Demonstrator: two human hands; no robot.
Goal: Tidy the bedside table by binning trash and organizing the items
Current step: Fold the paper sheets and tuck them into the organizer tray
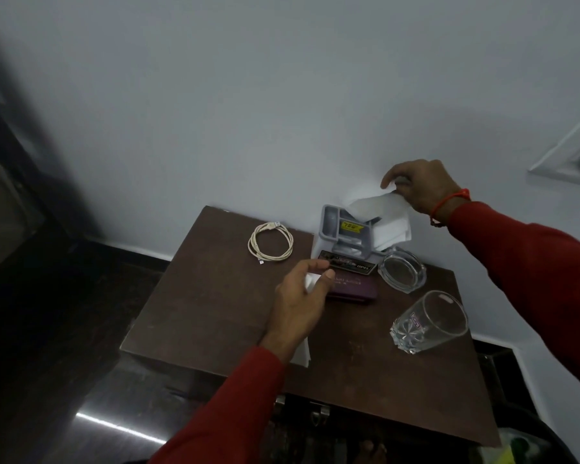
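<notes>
On the brown bedside table (208, 316), my right hand (419, 189) grips a white tissue (387, 217) above a grey plastic organizer (344, 234) at the back by the wall. My left hand (302, 296) is closed on another white tissue (310, 279), part of which shows below my wrist. It hovers over the left end of a maroon wallet (352, 286). A coiled white cable (270, 242) lies at the back left. A round glass ashtray (401, 270) and a clear drinking glass (429, 321) lying on its side sit to the right.
A dark card marked OPEL (347, 262) leans at the organizer's front. The wall rises right behind the table. A dark bin (519, 440) with bright wrappers is at the lower right. Dark glossy floor lies left of the table.
</notes>
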